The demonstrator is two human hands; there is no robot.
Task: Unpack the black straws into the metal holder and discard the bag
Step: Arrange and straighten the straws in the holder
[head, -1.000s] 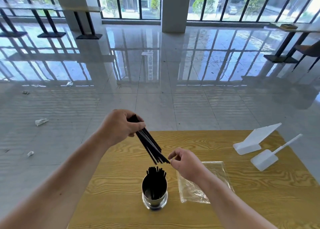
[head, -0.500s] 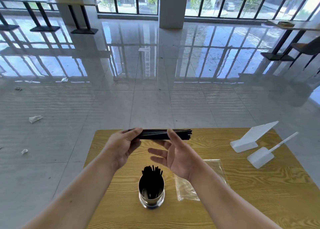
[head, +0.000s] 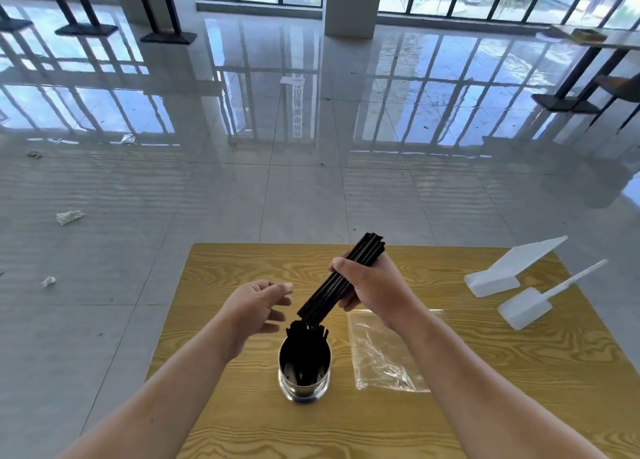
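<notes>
My right hand (head: 372, 287) grips a bundle of black straws (head: 332, 287) around its middle. The bundle slants, its lower end just above the metal holder (head: 304, 384) and its upper end pointing away to the right. The shiny round holder stands on the wooden table (head: 242, 424) with several black straws inside it. My left hand (head: 258, 308) hovers left of the bundle's lower end, fingers apart, holding nothing. The clear plastic bag (head: 384, 351) lies flat on the table right of the holder, partly under my right forearm.
Two white plastic pieces lie at the table's right: a sloped stand (head: 502, 269) and a scoop-like piece with a handle (head: 533, 302). Scraps of paper (head: 69, 217) litter the glossy tiled floor beyond. Other tables stand far off.
The straw bundle passed from my left hand to my right hand. It was held level between both hands; it now tilts down toward the holder, and my left hand has let go.
</notes>
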